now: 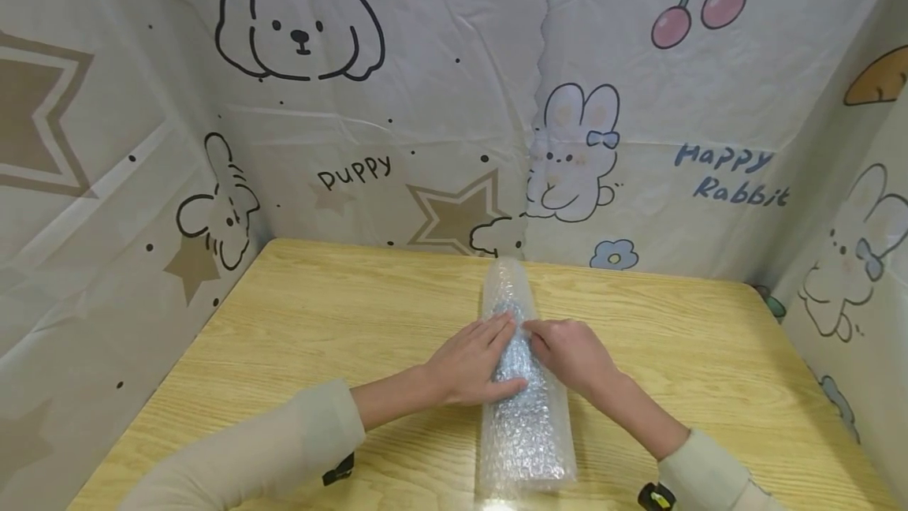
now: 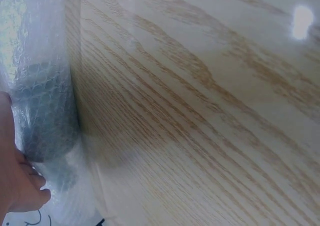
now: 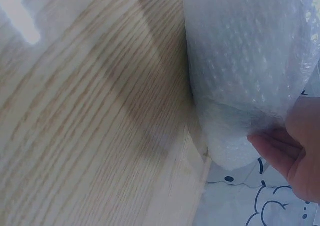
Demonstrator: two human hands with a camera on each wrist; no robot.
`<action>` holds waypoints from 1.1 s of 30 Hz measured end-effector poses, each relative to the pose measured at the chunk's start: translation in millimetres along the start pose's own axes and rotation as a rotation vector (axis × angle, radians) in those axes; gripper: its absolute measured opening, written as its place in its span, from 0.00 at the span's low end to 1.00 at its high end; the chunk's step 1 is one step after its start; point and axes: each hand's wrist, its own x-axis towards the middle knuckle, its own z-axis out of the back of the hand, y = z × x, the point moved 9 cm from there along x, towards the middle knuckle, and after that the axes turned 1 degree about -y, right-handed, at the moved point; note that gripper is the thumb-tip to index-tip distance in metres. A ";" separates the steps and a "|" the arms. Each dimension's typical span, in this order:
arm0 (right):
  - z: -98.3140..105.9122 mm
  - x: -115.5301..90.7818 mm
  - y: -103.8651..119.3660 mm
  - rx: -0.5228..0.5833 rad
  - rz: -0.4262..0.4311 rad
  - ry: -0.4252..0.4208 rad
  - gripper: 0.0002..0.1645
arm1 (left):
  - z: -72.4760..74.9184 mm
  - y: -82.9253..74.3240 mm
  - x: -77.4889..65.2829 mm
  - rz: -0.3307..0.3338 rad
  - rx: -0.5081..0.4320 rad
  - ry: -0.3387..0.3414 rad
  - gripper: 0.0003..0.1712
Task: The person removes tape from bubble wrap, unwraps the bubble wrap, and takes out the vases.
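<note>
A long roll of clear bubble wrap lies on the wooden table, pointing away from me. Through its layers shows a darker, rounded thing; its kind is blurred. My left hand rests across the left side and top of the roll, thumb spread and fingers fairly straight. On the right side, my right hand has bent fingers and seems to pinch the wrap near its far half. In the right wrist view, fingertips touch the bubble wrap; the thumb is hidden there.
The light wooden table runs to a printed cloth hanging behind and along both sides. The roll's far end comes close to the table's back edge. Dark straps with small devices sit at the sleeve cuffs.
</note>
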 end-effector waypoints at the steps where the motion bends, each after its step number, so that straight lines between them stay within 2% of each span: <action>1: -0.4 0.0 -2.0 0.007 -0.010 -0.003 0.13 | 0.1 -0.1 -0.1 -0.001 0.003 -0.001 0.51; 12: 0.7 -3.1 -20.0 0.118 -0.097 -0.064 0.11 | 0.7 0.2 1.1 0.006 0.003 0.007 0.52; 18: 5.3 -5.5 -24.5 0.128 -0.141 -0.084 0.11 | 1.3 -0.4 1.9 0.002 0.003 0.006 0.52; 25: 6.5 -5.1 -26.0 0.134 -0.148 -0.082 0.12 | 1.8 -1.6 3.0 0.004 0.005 0.016 0.52; 33: 3.9 3.4 -23.3 0.117 -0.138 -0.050 0.12 | 2.8 -8.6 4.6 -0.026 0.021 0.030 0.51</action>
